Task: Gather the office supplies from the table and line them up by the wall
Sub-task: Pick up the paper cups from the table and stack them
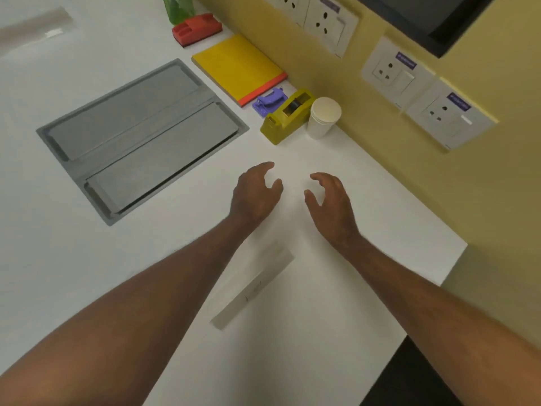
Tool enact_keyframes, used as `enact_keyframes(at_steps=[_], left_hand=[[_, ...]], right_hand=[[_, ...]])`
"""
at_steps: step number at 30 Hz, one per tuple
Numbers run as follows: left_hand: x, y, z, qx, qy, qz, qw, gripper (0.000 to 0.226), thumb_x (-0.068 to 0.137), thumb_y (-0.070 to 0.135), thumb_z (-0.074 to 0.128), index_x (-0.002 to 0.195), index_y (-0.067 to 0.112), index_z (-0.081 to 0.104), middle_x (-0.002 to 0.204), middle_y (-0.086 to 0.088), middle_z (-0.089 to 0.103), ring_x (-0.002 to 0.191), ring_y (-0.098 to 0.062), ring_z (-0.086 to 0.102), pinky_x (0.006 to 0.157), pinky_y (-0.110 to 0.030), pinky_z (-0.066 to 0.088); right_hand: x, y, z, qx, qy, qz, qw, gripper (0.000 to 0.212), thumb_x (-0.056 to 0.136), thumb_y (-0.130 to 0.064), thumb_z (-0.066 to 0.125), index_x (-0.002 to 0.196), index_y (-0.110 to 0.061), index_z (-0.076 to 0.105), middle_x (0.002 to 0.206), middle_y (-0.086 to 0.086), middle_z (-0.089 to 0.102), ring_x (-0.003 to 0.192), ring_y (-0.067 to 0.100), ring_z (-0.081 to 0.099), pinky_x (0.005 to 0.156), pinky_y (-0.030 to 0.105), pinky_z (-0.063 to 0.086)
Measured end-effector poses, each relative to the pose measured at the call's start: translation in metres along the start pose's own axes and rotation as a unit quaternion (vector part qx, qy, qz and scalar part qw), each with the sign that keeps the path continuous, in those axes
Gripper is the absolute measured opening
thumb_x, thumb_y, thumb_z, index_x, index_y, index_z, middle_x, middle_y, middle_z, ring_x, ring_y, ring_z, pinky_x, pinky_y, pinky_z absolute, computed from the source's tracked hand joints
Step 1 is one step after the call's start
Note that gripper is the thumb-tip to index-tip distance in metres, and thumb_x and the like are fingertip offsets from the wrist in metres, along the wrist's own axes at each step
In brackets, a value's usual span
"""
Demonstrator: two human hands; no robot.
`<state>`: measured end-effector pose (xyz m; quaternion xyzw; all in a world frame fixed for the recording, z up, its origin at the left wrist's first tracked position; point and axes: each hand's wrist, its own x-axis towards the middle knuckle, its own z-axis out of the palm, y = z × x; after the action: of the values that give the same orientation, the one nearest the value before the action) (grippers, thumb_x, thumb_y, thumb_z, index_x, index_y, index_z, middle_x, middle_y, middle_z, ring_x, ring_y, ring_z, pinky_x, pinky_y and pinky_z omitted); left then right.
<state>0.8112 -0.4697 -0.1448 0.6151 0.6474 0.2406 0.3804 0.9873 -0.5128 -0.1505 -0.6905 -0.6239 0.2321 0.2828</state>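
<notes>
Along the yellow wall stand a green container [178, 7], a red stapler [196, 28], a yellow notepad with an orange spine [238, 67], a purple hole punch [269, 101], a yellow-green tape dispenser [288, 115] and a stack of white paper cups [323, 117]. My left hand [255, 192] and my right hand [330, 200] hover over the white table [366, 183] in front of the cups. Both hold nothing, their fingers loosely curled and facing each other.
A grey hinged cable hatch [140, 136] is set into the table at the left. Pale rectangular reflections lie on the table between my forearms [254, 285] and at the far left [38, 27]. Wall sockets [392, 71] line the wall. The table's edge [456, 259] ends at the right.
</notes>
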Motion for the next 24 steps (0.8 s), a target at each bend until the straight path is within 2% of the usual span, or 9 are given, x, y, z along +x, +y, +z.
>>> enact_keyframes(at_steps=[3, 5, 11, 13, 18, 21, 24], left_hand=[[0.002, 0.001, 0.014, -0.003, -0.010, -0.005, 1.000, 0.054, 0.093, 0.032, 0.063, 0.143, 0.016, 0.052, 0.147, -0.001, 0.053, 0.137, -0.020, 0.047, 0.115, -0.038, 0.037], [0.009, 0.005, 0.023, -0.003, -0.016, -0.003, 1.000, 0.057, 0.092, 0.034, 0.063, 0.144, 0.017, 0.050, 0.148, -0.001, 0.052, 0.138, -0.020, 0.046, 0.115, -0.039, 0.037], [0.041, 0.026, 0.044, -0.014, -0.014, -0.009, 1.000, 0.063, 0.092, 0.039, 0.065, 0.148, 0.019, 0.045, 0.151, 0.002, 0.049, 0.138, -0.019, 0.045, 0.115, -0.037, 0.039], [0.054, 0.034, 0.048, -0.018, -0.017, -0.015, 1.000, 0.064, 0.092, 0.040, 0.065, 0.149, 0.020, 0.044, 0.152, 0.001, 0.048, 0.138, -0.019, 0.046, 0.113, -0.037, 0.042], [0.084, 0.051, 0.060, -0.064, -0.010, -0.053, 0.997, 0.066, 0.093, 0.040, 0.066, 0.150, 0.021, 0.040, 0.152, 0.000, 0.048, 0.135, -0.023, 0.050, 0.108, -0.039, 0.047], [0.099, 0.057, 0.068, -0.093, -0.001, -0.059, 0.994, 0.068, 0.092, 0.039, 0.067, 0.150, 0.020, 0.039, 0.150, 0.000, 0.048, 0.135, -0.023, 0.050, 0.107, -0.040, 0.048], [0.112, 0.060, 0.077, -0.114, 0.011, -0.047, 0.992, 0.064, 0.089, 0.035, 0.071, 0.146, 0.019, 0.044, 0.144, 0.000, 0.054, 0.126, -0.022, 0.054, 0.098, -0.033, 0.049]], right_hand=[[0.003, 0.018, -0.006, 0.006, 0.002, 0.034, 0.999, 0.038, 0.096, -0.020, 0.065, 0.133, -0.013, 0.058, 0.134, 0.005, 0.058, 0.123, 0.023, 0.058, 0.106, 0.038, 0.048], [0.014, 0.029, -0.012, 0.021, 0.000, 0.063, 0.998, 0.041, 0.096, -0.023, 0.066, 0.135, -0.016, 0.056, 0.137, 0.003, 0.055, 0.123, 0.021, 0.058, 0.105, 0.033, 0.047], [0.059, 0.044, -0.025, 0.075, 0.013, 0.128, 0.989, 0.049, 0.096, -0.031, 0.066, 0.141, -0.021, 0.049, 0.147, -0.002, 0.050, 0.132, 0.018, 0.052, 0.104, 0.028, 0.044], [0.073, 0.046, -0.028, 0.089, 0.018, 0.137, 0.986, 0.050, 0.097, -0.032, 0.065, 0.142, -0.021, 0.048, 0.149, -0.003, 0.050, 0.134, 0.018, 0.051, 0.103, 0.027, 0.044], [0.107, 0.053, -0.032, 0.090, 0.031, 0.135, 0.986, 0.053, 0.097, -0.033, 0.066, 0.144, -0.020, 0.046, 0.151, -0.003, 0.048, 0.135, 0.017, 0.050, 0.109, 0.033, 0.045], [0.125, 0.056, -0.033, 0.095, 0.039, 0.130, 0.986, 0.055, 0.096, -0.032, 0.067, 0.144, -0.018, 0.046, 0.148, -0.001, 0.050, 0.133, 0.019, 0.051, 0.104, 0.029, 0.045], [0.144, 0.057, -0.033, 0.104, 0.031, 0.135, 0.985, 0.060, 0.094, -0.032, 0.069, 0.146, -0.018, 0.044, 0.149, 0.000, 0.050, 0.133, 0.019, 0.051, 0.101, 0.026, 0.044]])
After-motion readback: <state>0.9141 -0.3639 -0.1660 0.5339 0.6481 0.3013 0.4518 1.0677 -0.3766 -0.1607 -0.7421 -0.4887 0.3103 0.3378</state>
